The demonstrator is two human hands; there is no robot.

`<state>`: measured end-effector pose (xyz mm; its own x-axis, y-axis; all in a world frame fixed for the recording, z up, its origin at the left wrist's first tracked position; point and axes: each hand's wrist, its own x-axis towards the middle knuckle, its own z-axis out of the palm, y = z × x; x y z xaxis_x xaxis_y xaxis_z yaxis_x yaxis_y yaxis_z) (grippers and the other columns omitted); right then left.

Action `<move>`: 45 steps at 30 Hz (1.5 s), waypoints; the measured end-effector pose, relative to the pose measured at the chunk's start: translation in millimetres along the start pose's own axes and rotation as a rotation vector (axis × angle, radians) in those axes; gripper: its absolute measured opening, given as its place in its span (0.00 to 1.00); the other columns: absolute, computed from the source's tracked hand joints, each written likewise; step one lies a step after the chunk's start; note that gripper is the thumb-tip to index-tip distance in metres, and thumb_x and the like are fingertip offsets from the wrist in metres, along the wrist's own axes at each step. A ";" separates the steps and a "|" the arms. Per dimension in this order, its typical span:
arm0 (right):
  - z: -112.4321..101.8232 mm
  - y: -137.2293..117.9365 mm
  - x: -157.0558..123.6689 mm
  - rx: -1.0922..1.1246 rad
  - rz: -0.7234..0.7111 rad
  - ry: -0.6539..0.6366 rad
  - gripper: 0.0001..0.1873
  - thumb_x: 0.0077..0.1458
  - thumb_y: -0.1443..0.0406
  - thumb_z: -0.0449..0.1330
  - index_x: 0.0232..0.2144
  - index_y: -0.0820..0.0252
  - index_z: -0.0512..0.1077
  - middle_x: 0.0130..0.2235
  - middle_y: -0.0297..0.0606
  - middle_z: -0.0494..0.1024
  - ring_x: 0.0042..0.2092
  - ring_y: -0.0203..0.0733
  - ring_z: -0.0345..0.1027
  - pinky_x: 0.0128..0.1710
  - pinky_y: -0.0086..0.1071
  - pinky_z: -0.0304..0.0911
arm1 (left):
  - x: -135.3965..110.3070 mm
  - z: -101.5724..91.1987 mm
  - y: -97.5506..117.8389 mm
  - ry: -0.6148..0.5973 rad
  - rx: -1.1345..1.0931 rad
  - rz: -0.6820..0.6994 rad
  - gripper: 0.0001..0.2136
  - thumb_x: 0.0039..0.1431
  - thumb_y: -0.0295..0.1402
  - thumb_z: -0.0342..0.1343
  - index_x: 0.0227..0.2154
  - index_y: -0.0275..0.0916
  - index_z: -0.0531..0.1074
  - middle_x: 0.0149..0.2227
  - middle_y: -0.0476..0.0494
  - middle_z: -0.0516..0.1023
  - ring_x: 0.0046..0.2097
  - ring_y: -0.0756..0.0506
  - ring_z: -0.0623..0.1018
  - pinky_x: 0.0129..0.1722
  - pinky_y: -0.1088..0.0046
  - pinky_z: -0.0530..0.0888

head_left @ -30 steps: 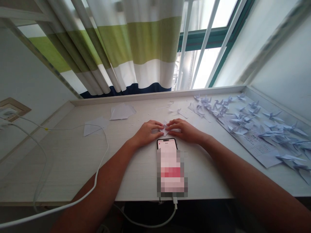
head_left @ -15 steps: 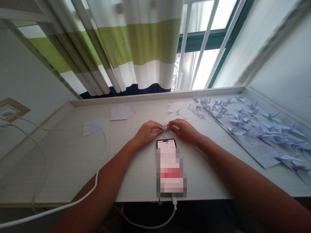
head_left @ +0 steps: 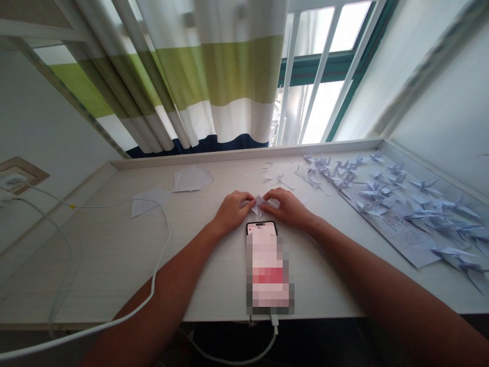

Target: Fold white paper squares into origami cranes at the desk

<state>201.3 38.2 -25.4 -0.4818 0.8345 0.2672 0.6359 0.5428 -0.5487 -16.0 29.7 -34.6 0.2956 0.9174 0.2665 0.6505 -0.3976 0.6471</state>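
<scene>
A small piece of folded white paper (head_left: 259,202) sits between my hands, just beyond the top end of a phone (head_left: 266,255). My left hand (head_left: 235,209) pinches its left side between thumb and fingers. On the other side, my right hand (head_left: 286,205) has its thumb and fingers closed on the paper's right part. A pointed flap of the paper faces toward me. Its finer folds are too small to make out.
Many folded paper cranes (head_left: 376,188) crowd the right of the desk, some on a printed sheet (head_left: 416,250). Loose paper squares (head_left: 191,178) and another stack (head_left: 147,201) lie left. Paper scraps (head_left: 280,178) lie behind my hands. A white cable (head_left: 155,275) crosses over my left forearm.
The folded paper shows more of its surface now, with a point toward me. My fingers have shifted slightly around its sides. The view has tilted a little.
</scene>
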 end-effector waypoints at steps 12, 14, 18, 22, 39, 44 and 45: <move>6.0 -4.1 5.1 0.027 0.178 0.097 0.04 0.58 0.64 0.65 0.33 0.58 0.80 0.39 0.41 0.83 0.42 0.46 0.75 0.46 0.39 0.67 | 2.0 3.3 1.2 -0.005 0.058 0.034 0.05 0.66 0.31 0.55 0.36 0.44 0.75 0.37 0.46 0.81 0.40 0.44 0.79 0.43 0.67 0.74; 6.9 -5.3 6.1 0.060 0.179 0.121 0.03 0.56 0.65 0.66 0.33 0.58 0.79 0.38 0.40 0.84 0.41 0.46 0.76 0.45 0.38 0.68 | 2.9 2.7 2.1 -0.018 0.057 0.062 0.07 0.66 0.30 0.54 0.37 0.43 0.78 0.37 0.45 0.82 0.40 0.43 0.79 0.43 0.67 0.74; 9.4 -7.3 8.9 0.186 0.215 0.175 0.01 0.54 0.66 0.66 0.32 0.58 0.78 0.35 0.39 0.84 0.38 0.44 0.77 0.39 0.35 0.69 | 5.0 3.0 5.5 -0.026 -0.012 0.053 0.08 0.62 0.31 0.59 0.41 0.43 0.81 0.38 0.46 0.84 0.38 0.45 0.79 0.42 0.68 0.75; 12.1 -7.8 10.1 0.221 0.265 0.188 0.03 0.52 0.68 0.67 0.32 0.59 0.77 0.35 0.39 0.84 0.37 0.44 0.78 0.40 0.35 0.69 | 7.9 3.9 10.7 -0.015 -0.105 -0.079 0.06 0.58 0.29 0.61 0.37 0.41 0.82 0.35 0.47 0.85 0.34 0.46 0.79 0.39 0.70 0.76; 9.4 -23.4 1.9 -0.191 -0.189 0.086 0.09 0.66 0.66 0.58 0.40 0.58 0.80 0.45 0.45 0.83 0.50 0.53 0.73 0.54 0.50 0.66 | 11.1 5.6 8.3 0.017 -0.040 -0.171 0.06 0.57 0.33 0.62 0.34 0.41 0.82 0.32 0.45 0.84 0.33 0.45 0.79 0.36 0.69 0.75; 1.3 -34.1 -8.8 -0.180 -0.206 -0.084 0.14 0.69 0.60 0.57 0.51 0.54 0.79 0.56 0.43 0.81 0.57 0.54 0.75 0.61 0.54 0.66 | 10.8 7.6 6.1 0.060 -0.091 -0.207 0.06 0.57 0.32 0.61 0.33 0.40 0.83 0.31 0.46 0.84 0.33 0.46 0.80 0.36 0.70 0.75; 0.9 -33.7 -10.0 -0.178 -0.194 -0.087 0.15 0.69 0.60 0.57 0.53 0.53 0.78 0.58 0.43 0.80 0.59 0.54 0.74 0.62 0.54 0.66 | 10.8 8.3 5.7 0.067 -0.092 -0.207 0.06 0.57 0.32 0.61 0.34 0.41 0.83 0.32 0.45 0.84 0.34 0.45 0.81 0.37 0.69 0.75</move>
<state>184.2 11.4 -10.2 -0.6499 0.7065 0.2802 0.6189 0.7059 -0.3445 -3.4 37.2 -34.0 0.1135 0.9796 0.1657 0.6249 -0.2001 0.7546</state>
